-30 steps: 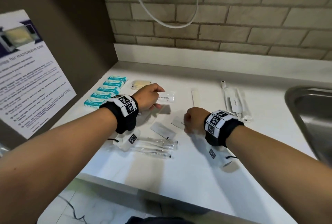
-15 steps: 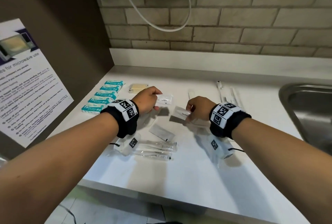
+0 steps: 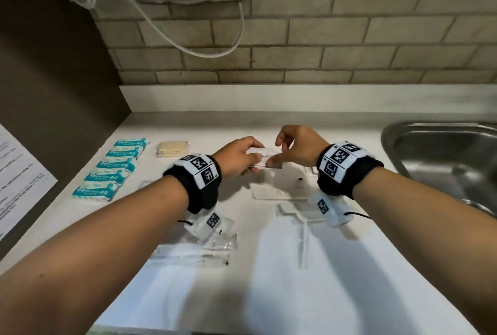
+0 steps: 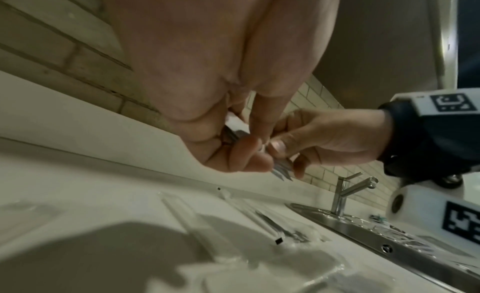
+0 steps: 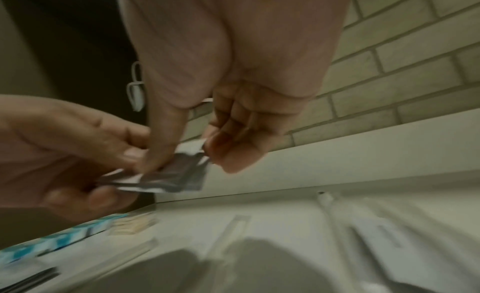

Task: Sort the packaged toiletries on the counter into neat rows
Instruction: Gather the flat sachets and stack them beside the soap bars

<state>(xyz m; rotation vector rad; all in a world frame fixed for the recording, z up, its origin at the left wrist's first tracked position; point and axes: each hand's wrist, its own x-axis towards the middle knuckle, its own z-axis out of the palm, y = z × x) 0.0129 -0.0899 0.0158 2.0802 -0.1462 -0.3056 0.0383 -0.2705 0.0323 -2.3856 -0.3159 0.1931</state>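
Pinching flat sachets (image 3: 265,156) together above the counter (image 3: 269,281), left hand (image 3: 236,155) and right hand (image 3: 298,146) fingers grasp them.

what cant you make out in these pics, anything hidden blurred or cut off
- Flat sachets: head view, both hands cover most of them, print unreadable; how many, unclear.
- Left hand fingers: head view, tucked under the sachets.
- Teal packets: right wrist view, motion blur smears them.
- Sink: head view, cut off by the right edge.
- Clear wrapped items: head view, left wrist camera partly covers them.
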